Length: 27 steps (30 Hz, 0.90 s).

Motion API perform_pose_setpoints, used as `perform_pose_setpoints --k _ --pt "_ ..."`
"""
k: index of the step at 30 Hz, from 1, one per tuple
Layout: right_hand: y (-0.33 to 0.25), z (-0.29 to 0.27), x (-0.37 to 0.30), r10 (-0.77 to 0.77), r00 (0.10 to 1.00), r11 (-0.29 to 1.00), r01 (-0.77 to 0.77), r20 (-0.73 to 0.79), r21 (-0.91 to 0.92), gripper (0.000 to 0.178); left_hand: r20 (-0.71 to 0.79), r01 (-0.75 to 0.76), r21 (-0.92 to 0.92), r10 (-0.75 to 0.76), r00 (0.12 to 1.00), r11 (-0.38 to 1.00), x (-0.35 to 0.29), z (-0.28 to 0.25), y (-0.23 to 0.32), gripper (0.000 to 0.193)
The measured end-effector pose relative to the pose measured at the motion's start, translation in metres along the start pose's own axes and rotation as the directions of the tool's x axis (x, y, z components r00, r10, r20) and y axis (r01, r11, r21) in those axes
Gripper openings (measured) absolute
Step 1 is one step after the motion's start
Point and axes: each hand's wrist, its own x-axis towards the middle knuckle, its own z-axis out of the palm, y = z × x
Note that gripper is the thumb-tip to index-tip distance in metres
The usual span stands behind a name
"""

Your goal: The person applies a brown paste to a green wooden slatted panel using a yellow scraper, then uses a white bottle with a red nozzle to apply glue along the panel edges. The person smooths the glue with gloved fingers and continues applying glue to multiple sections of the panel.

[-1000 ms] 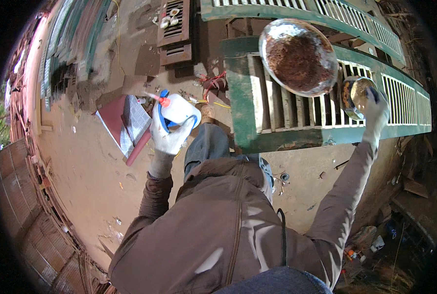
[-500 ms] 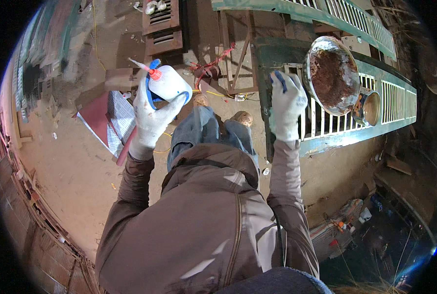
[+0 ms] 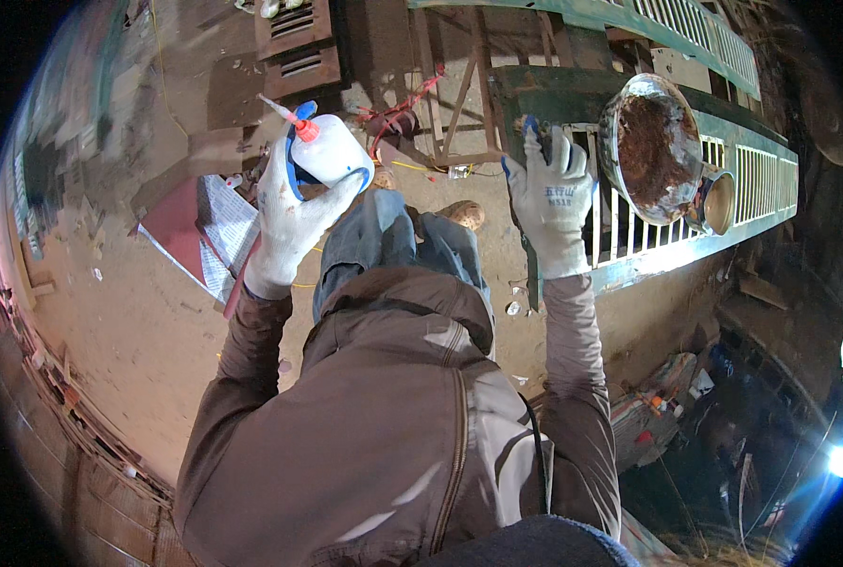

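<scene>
My left hand (image 3: 294,222), in a white glove with blue fingertips, is wrapped round a white squeeze bottle (image 3: 329,151). The bottle has a red cap (image 3: 305,129) and a thin pale nozzle pointing up and left. My right hand (image 3: 551,194), gloved the same way, is over the near-left end of a green shutter with white slats (image 3: 620,238); its fingers are apart and I see nothing held in them. Right of that hand, a metal bowl (image 3: 650,148) with reddish-brown powdery stuff rests on the shutter. A smaller tin (image 3: 717,202) stands against the bowl.
Another green slatted shutter (image 3: 696,38) lies farther back. Brown louvred pieces (image 3: 296,52) are at the far left of centre. A red folder-like sheet with printed paper (image 3: 195,227) lies on the ground at left. Red cord (image 3: 412,99) and yellow wire run near my feet.
My right hand has opened, its fingers spreading from a closer curl, and its back has turned into view. The left hand keeps the bottle in nearly the same place. The whole view has shifted slightly.
</scene>
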Motion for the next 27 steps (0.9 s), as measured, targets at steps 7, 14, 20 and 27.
perform_pose_setpoints --k 7,14,20,27 --pt "-0.010 -0.010 -0.024 0.066 0.997 0.989 -0.072 -0.051 -0.131 0.062 0.035 -0.060 0.027 0.059 0.998 0.998 0.011 0.003 -0.006 0.089" --pt "-0.024 -0.003 -0.001 0.211 0.977 0.976 -0.210 0.008 -0.050 0.064 0.076 -0.029 -0.029 0.031 0.997 0.999 0.026 0.010 0.003 0.090" --pt "-0.020 -0.014 -0.022 0.302 0.953 0.948 -0.297 0.029 -0.113 0.064 0.103 -0.070 0.019 0.068 0.992 0.997 0.036 0.013 0.001 0.088" --pt "-0.012 -0.001 -0.018 0.340 0.940 0.928 -0.334 0.011 -0.162 0.068 0.133 -0.103 0.039 0.097 0.986 0.994 0.045 0.017 0.004 0.089"
